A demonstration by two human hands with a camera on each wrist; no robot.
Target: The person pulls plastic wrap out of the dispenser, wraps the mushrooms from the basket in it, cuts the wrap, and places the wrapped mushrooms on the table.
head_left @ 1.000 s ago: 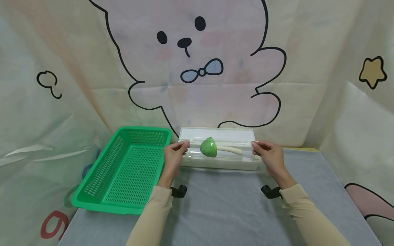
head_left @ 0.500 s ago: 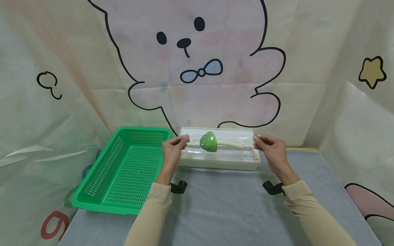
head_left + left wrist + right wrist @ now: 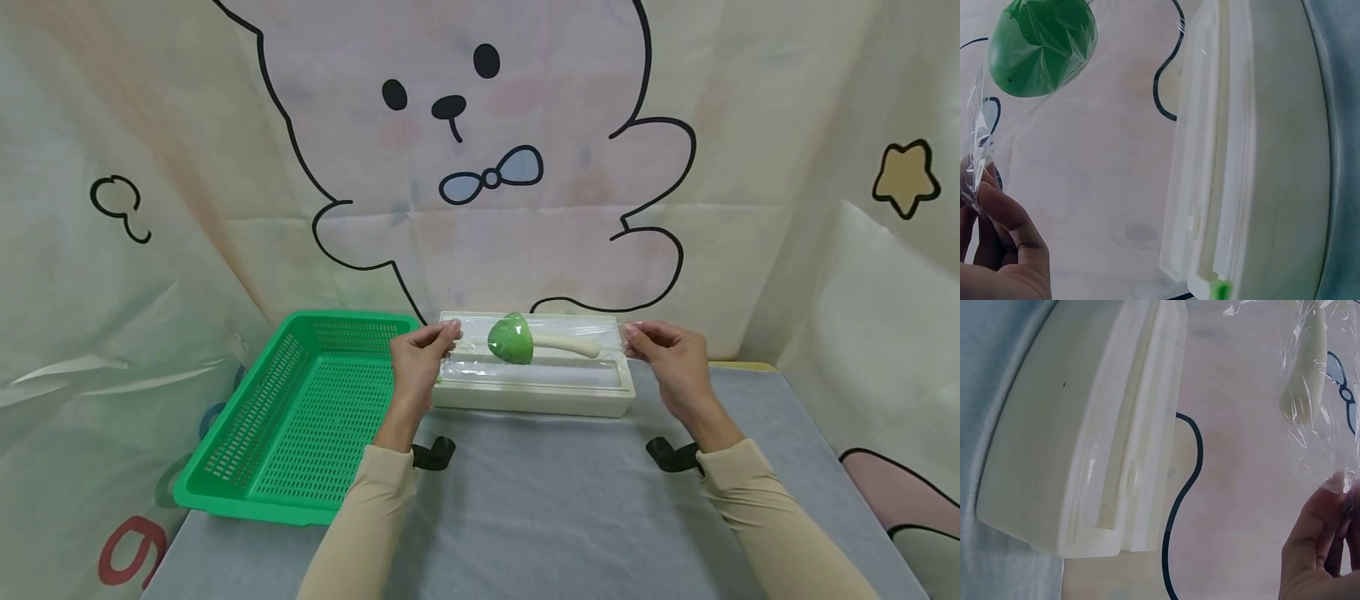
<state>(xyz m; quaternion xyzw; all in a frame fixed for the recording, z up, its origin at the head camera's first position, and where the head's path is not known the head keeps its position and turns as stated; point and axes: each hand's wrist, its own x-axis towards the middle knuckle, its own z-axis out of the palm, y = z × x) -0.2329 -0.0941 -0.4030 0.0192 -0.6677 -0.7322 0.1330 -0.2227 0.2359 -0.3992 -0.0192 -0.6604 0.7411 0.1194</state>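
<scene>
My left hand [image 3: 420,360] and right hand [image 3: 677,368] each pinch one end of a sheet of clear cling film [image 3: 1307,447] between thumb and fingertips. Wrapped in the film is a green rounded head [image 3: 511,340] on a slightly curved cream stem [image 3: 567,345]; its exact kind is unclear. Both hands hold the bundle stretched sideways in the air. Behind and below it stands a long white cling film dispenser box [image 3: 534,402] with its lid raised. In both wrist views the bundle hangs apart from the box [image 3: 1285,144].
A green slotted plastic basket [image 3: 322,425] stands on the left, close to my left forearm. Grey-blue cloth [image 3: 540,500] covers the table. A printed curtain [image 3: 555,250] hangs right behind the box.
Both hands have risen slightly with the wrapped bundle, lifting it up and away from the dispenser box. My right hand has also shifted a little to the right.
</scene>
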